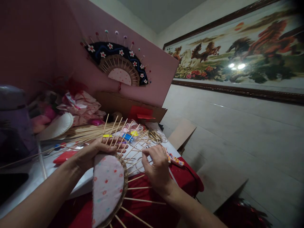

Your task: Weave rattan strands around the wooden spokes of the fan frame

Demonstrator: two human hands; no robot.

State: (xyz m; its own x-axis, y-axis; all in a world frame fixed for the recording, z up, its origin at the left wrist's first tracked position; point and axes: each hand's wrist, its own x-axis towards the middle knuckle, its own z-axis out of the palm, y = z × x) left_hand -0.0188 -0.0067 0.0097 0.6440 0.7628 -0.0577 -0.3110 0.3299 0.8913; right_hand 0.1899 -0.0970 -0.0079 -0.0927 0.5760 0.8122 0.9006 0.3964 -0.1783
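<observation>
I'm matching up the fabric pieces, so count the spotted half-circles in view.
2: the near half-circle, just below the left hand, and the far half-circle, low in the fan hanging above. More may be hidden.

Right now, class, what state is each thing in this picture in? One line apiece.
Half-round fan frame: tilted, its thin sticks spread outward.
Left hand: fingers extended among the sticks.
Right hand: fingers bent, beside the sticks; grip unclear.
Black floral fan: spread open, against the pink panel.
Fluted paper plate: tilted.
Loose sticks: lying in a pile.
Horse picture: framed, on the wall, reflecting light.
</observation>
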